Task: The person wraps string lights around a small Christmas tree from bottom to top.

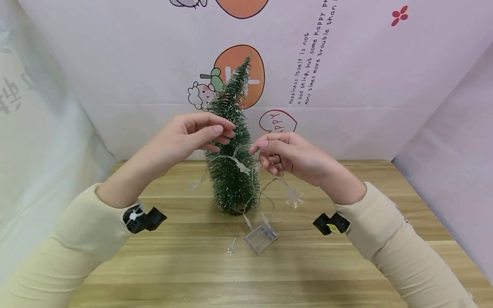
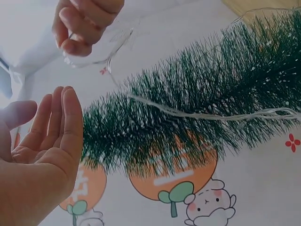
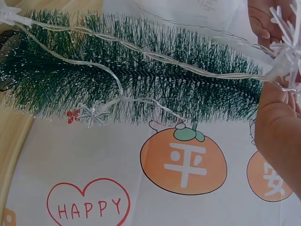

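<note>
A small green artificial Christmas tree [image 1: 234, 190] with white-flecked tips stands on the table. My right hand [image 1: 293, 155] pinches the clear wire of a string of lights [image 3: 174, 60] between thumb and fingertips, in front of the tree's right side. A star-shaped bulb [image 1: 243, 166] hangs on the wire between the hands, and a snowflake bulb [image 1: 294, 198] dangles below the right hand. My left hand [image 1: 198, 132] is held up at the tree's left, palm and relaxed fingers showing in the left wrist view, with nothing in its grasp.
On the wooden table [image 1: 185, 269], a clear battery box [image 1: 261, 239] lies before the tree's base, joined to the wires. A small snowflake bulb [image 1: 230, 250] rests beside it. Behind the tree hangs a white printed backdrop [image 1: 345, 121].
</note>
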A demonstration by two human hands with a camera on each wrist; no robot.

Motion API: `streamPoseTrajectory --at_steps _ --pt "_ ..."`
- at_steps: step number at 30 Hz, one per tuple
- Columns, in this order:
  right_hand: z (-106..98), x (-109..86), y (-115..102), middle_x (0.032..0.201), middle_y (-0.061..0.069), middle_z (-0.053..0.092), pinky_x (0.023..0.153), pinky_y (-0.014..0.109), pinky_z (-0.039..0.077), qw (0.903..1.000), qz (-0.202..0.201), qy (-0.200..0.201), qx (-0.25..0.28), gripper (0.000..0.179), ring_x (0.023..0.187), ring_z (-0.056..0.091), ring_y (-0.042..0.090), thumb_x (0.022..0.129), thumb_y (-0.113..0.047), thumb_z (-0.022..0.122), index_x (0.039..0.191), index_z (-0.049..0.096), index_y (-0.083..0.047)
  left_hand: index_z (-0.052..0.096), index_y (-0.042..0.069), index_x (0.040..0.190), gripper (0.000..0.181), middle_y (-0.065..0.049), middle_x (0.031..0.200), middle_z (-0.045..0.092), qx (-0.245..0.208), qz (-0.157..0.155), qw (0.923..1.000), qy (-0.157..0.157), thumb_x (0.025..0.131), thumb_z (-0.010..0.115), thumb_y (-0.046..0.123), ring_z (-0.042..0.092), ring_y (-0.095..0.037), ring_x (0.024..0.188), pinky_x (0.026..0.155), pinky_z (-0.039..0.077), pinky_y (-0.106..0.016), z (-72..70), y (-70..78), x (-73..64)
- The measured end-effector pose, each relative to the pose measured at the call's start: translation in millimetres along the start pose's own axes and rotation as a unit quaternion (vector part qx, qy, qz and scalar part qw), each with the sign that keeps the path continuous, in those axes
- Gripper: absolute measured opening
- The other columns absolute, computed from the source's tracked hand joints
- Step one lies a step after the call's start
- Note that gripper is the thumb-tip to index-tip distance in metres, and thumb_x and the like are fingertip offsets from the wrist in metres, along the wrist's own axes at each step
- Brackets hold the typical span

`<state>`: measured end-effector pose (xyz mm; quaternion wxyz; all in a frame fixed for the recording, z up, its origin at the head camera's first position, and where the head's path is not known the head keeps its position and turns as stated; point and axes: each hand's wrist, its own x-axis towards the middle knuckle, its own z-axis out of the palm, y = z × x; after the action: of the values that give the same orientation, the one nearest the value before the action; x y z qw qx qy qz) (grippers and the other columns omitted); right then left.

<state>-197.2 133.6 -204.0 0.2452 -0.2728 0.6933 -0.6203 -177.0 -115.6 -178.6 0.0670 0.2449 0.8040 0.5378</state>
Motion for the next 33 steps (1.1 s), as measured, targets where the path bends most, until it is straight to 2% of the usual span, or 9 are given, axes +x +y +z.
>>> streamPoseTrajectory --at_steps 6,10,14,18,23,28,33 --pt "-0.5 -0.7 1.7 0.071 -0.005 0.059 0.053 0.017 0.041 0.9997 -0.007 -0.018 0.016 0.022 0.058 0.049 0.006 0.1 -0.013 0.044 0.1 0.067 -0.012 0.059 0.003 0.125 0.03 -0.015 0.121 0.063 0.052 0.023 0.9982 -0.02 0.097 0.054 0.013 0.062 -0.021 0.107 0.088 0.053 -0.027 13.1 -0.1 4.7" --pt "-1.2 -1.3 3.4 0.074 -0.005 0.061 0.054 0.017 0.042 0.9995 -0.006 -0.021 0.021 0.02 0.062 0.052 0.006 0.1 -0.016 0.048 0.096 0.067 -0.014 0.063 0.007 0.119 0.026 -0.011 0.109 0.068 0.1 0.044 0.9937 -0.022 0.093 0.061 0.013 0.063 -0.018 0.095 0.082 0.051 -0.027 19.4 1.3 6.4" --pt "-2.1 -2.8 5.6 0.079 -0.005 0.062 0.063 0.018 0.046 0.9992 -0.011 -0.032 0.023 0.019 0.07 0.055 0.007 0.099 -0.016 0.049 0.09 0.066 -0.013 0.066 0.006 0.111 0.021 -0.012 0.099 0.069 0.121 0.061 0.9907 -0.015 0.091 0.064 0.01 0.061 -0.016 0.085 0.074 0.05 -0.024 23.8 3.3 7.3" --pt "-4.8 -4.7 9.9 0.086 -0.005 0.063 0.079 0.022 0.05 0.9961 -0.036 -0.079 0.015 0.016 0.082 0.059 0.008 0.097 -0.02 0.053 0.087 0.064 -0.013 0.066 0.003 0.109 0.018 -0.015 0.099 0.068 0.122 0.085 0.9889 -0.004 0.091 0.063 0.007 0.061 -0.021 0.084 0.072 0.049 -0.022 25.1 4.5 6.1" --pt "-8.9 -5.9 14.3 0.093 -0.006 0.065 0.093 0.026 0.048 0.9863 -0.083 -0.142 0.001 0.018 0.094 0.06 0.011 0.097 -0.021 0.051 0.087 0.064 -0.016 0.065 0.0 0.109 0.018 -0.018 0.098 0.066 0.122 0.115 0.9858 0.006 0.092 0.06 0.002 0.06 -0.03 0.084 0.071 0.049 -0.021 23.2 6.6 4.3" --pt "-12.8 -9.1 16.9 0.098 -0.004 0.066 0.099 0.028 0.048 0.9797 -0.113 -0.165 0.012 0.02 0.1 0.062 0.013 0.099 -0.017 0.046 0.09 0.064 -0.015 0.064 0.0 0.11 0.018 -0.017 0.102 0.065 0.117 0.102 0.9871 0.038 0.094 0.057 0.002 0.058 -0.022 0.081 0.069 0.047 -0.02 17.2 9.3 5.4" --pt "-16.5 -9.4 22.0 0.097 -0.004 0.068 0.092 0.03 0.052 0.9752 -0.138 -0.172 0.02 0.024 0.094 0.065 0.013 0.1 -0.017 0.045 0.094 0.068 -0.016 0.063 0.003 0.111 0.018 -0.011 0.108 0.065 0.098 0.069 0.9897 0.078 0.096 0.055 0.007 0.059 -0.018 0.088 0.074 0.049 -0.019 7.5 11.2 5.6"
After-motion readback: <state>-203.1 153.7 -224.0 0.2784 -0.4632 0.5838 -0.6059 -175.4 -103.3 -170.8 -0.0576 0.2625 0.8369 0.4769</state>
